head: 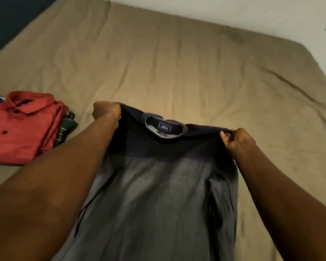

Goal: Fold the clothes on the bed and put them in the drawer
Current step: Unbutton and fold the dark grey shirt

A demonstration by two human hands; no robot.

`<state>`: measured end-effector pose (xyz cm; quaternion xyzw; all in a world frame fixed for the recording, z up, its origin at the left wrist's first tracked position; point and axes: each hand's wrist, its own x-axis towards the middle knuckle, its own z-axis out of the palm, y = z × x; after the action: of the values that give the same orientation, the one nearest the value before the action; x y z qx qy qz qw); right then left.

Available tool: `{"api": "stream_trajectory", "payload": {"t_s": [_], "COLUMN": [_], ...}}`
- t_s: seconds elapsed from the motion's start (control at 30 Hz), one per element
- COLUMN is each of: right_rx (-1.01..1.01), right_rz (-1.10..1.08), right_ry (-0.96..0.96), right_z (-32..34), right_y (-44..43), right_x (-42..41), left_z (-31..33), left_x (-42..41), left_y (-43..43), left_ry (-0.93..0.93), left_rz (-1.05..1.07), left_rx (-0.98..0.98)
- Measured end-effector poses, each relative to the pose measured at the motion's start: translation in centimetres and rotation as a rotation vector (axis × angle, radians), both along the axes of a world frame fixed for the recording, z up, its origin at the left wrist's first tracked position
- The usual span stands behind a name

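**Grey shirt held spread by its shoulders above the bed**

The bed, covered in a tan sheet with shallow creases, fills most of the view. Its far and right edges meet a pale wall, and the wide bare stretch beyond the hands leaves ample room to lay a garment flat.

The grey shirt hangs from its shoulder line towards the person, collar away, and appears lifted so the body falls straight before folding.

At the left edge lies a folded red shirt on top of a green plaid garment. This pile is presumably finished and is well apart from the working area.

The left hand clenches one shoulder corner of the grey shirt and the right hand pinches the other, keeping the yoke taut between them.

A collar label faces up. No drawer is in view.
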<state>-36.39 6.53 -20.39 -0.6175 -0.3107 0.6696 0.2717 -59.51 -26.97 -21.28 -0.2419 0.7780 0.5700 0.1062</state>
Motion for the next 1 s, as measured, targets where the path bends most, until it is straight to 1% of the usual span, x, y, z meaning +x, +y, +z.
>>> {"api": "stream_trajectory", "payload": {"t_s": [0.07,0.1,0.13,0.17,0.23,0.3,0.33,0.37,0.43,0.47,0.53,0.6,0.67,0.7,0.73,0.77,0.8,0.83,0.87,0.9,0.93,0.97,1.0], "right_rx": [0.002,0.027,0.053,0.072,0.189,0.304,0.376,0.405,0.466,0.545,0.787,0.933,1.004,1.006,0.965,0.858,0.692,0.550,0.466,0.423,0.429,0.434,0.424], "right_rz": [0.006,0.004,0.019,0.080,0.363,0.688,0.803,0.853,0.890,0.902,0.865,0.754,0.662,0.655,0.667,0.692,0.721,0.745,0.774,0.809,0.834,0.849,0.819], "right_ry": [-0.017,-0.030,-0.033,-0.004,-0.080,-0.225,-0.295,-0.357,-0.442,-0.487,-0.523,-0.515,-0.524,-0.584,-0.672,-0.772,-0.869,-0.936,-0.977,-1.005,-1.033,-1.059,-1.089], "right_z": [-3.8,-4.5,-5.1,-5.7,-7.7,-10.7,-11.7,-12.1,-12.2,-11.9,-10.6,-9.5,-8.9,-8.6,-8.3,-8.2,-8.0,-7.8,-7.9,-7.8,-7.9,-7.8,-7.9], "right_y": [2.4,2.5,1.7,0.8,-1.4,-3.3,-3.6,-3.6,-3.6,-4.0,-5.9,-9.7,-14.8,-17.5,-20.4,-22.9,-25.7,-27.8,-29.7,-31.4,-32.6,-33.5,-33.8], "right_x": [-1.8,-2.4,-2.9,-2.9,-2.5,-2.0,-1.8,-1.9,-2.2,-1.8,-1.1,2.0,6.6,9.3,13.0,16.0,20.2,23.5,26.7,29.7,31.9,33.7,34.4], "left_z": [-2.4,-3.3,-4.5,-5.5,-7.5,-10.1,-11.0,-11.3,-10.7,-10.4,-9.5,-8.8,-8.0,-7.7,-7.4,-7.6,-7.8,-8.4,-9.1,-9.6,-10.1,-10.1,-10.2], "left_x": [-2.1,-3.2,-3.7,-3.9,-3.3,-2.7,-2.2,-2.0,-1.6,-0.7,1.2,6.5,13.8,17.8,22.4,26.2,30.6,33.7,36.3,38.7,40.3,41.7,42.2], "left_y": [1.3,1.6,1.8,1.8,1.5,0.8,0.7,0.6,0.2,-0.1,-0.7,-1.7,-3.9,-5.5,-7.6,-9.8,-12.6,-15.2,-18.0,-20.7,-22.8,-24.5,-25.7], "left_ry": [-0.031,-0.037,-0.041,-0.024,0.014,0.079,0.109,0.109,0.164,0.230,0.420,0.593,0.690,0.682,0.656,0.606,0.521,0.436,0.332,0.219,0.126,0.089,0.085], "left_rz": [-0.009,-0.028,-0.080,-0.142,-0.269,-0.383,-0.427,-0.456,-0.495,-0.524,-0.553,-0.478,-0.441,-0.468,-0.504,-0.509,-0.505,-0.475,-0.426,-0.368,-0.316,-0.283,-0.272], "left_rx": [0.092,0.159,0.213,0.243,0.243,0.197,0.191,0.190,0.116,0.009,-0.205,-0.275,-0.285,-0.297,-0.322,-0.355,-0.406,-0.478,-0.569,-0.668,-0.738,-0.759,-0.758]}}
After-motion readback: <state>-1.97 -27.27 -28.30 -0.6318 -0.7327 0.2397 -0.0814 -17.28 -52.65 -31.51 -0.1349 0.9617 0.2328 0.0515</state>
